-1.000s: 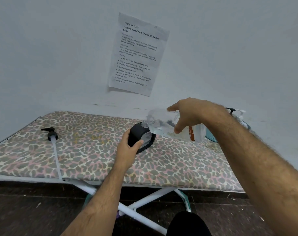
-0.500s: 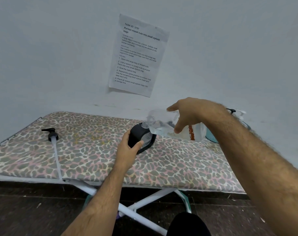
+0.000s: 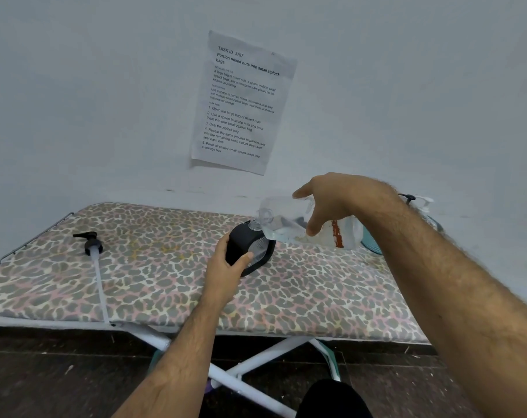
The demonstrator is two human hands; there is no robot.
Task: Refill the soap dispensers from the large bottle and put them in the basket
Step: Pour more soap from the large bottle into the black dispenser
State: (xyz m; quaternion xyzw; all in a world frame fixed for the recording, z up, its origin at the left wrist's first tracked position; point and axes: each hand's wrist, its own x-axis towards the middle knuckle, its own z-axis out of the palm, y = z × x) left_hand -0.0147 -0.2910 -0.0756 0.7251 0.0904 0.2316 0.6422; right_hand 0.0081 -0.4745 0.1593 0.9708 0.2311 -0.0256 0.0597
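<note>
A black soap dispenser with a clear window stands on the leopard-print board, its top open. My left hand grips its near side. My right hand holds a large clear bottle tipped on its side, its mouth right over the dispenser's opening. The bottle bears a red and white label. The dispenser's black pump head with its long white tube lies on the board at the left.
A teal basket sits at the board's right end, mostly hidden behind my right arm, with pump tops of other dispensers sticking up. A printed sheet hangs on the wall. White legs cross below the board.
</note>
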